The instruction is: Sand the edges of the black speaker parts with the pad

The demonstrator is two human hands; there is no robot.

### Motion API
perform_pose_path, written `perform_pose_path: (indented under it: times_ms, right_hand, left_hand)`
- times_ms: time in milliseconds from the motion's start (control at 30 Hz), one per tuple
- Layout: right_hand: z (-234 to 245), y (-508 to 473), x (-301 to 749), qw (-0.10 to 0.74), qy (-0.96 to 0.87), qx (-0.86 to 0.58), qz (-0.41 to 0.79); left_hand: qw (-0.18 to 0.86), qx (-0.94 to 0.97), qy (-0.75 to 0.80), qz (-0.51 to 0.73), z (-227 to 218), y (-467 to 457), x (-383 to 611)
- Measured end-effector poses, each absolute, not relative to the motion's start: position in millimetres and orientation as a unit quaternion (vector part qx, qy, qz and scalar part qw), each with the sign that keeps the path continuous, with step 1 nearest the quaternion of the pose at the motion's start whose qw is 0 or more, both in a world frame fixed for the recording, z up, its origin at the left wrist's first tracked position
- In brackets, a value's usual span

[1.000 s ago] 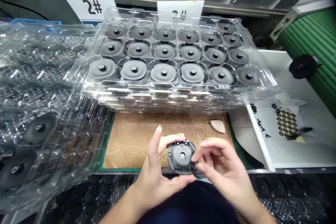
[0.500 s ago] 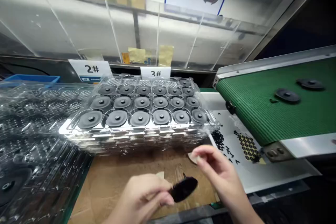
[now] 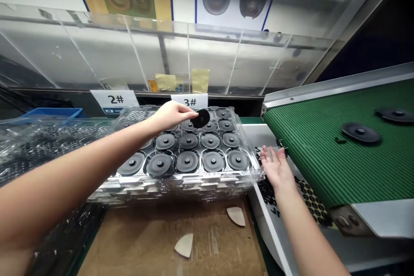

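Note:
My left hand [image 3: 174, 116] pinches a round black disc [image 3: 202, 118] by its edge, above the back rows of a clear plastic tray [image 3: 207, 177]. Dark grey discs with a small raised hub, such as one near the front [image 3: 187, 161], sit in the tray's round pockets. My left forearm hides the tray's left part. With fingers spread and palm showing, my right hand [image 3: 276, 168] is beside the tray's right side, over a white bin [image 3: 263, 224] of small black parts. It holds nothing that I can see.
A green conveyor belt [image 3: 310, 138] on the right carries two dark discs, one nearer [image 3: 360, 132]. Two pale wedge-shaped pieces [image 3: 185, 246] lie on the brown board [image 3: 136, 241]. More clear trays [image 3: 64, 138] and a blue box [image 3: 54, 113] are at left.
My left hand has carried the black disc up and forward over the tray. My right hand has left a pale wedge on the board, moved right and spread its fingers. The view has shifted.

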State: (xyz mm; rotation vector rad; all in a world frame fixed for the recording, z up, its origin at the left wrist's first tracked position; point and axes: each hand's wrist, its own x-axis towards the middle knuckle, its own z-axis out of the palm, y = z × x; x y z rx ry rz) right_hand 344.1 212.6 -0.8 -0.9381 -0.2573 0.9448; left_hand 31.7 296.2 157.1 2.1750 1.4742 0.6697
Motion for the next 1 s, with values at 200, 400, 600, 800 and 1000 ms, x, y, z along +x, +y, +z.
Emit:
perform_pose_path:
  times_ms: [200, 400, 600, 800, 1000]
  right_hand:
    - [9.0, 226.3, 340.5, 0.807, -0.099, -0.417, 0.407]
    - [15.7, 208.6, 332.9, 0.774, -0.132, -0.438, 0.437]
    - [22.4, 166.9, 320.4, 0.735, -0.175, -0.456, 0.471]
    - [46.0, 129.0, 314.8, 0.709, -0.243, -0.442, 0.493]
    - [80.3, 98.7, 309.7, 0.703, -0.333, -0.414, 0.473]
  left_hand:
    - [0.151, 0.801, 0.543, 0.202, 128.1, 376.1, 75.6]
    - [0.13, 0.787, 0.575, 0.18, 86.8, 421.5, 96.4]
    - [0.102, 0.813, 0.535, 0.208, 86.1, 405.9, 79.8]
    - [0.12, 0.83, 0.481, 0.256, 120.1, 312.0, 64.3]
    - [0.226, 0.787, 0.447, 0.36, 112.4, 143.5, 24.4]
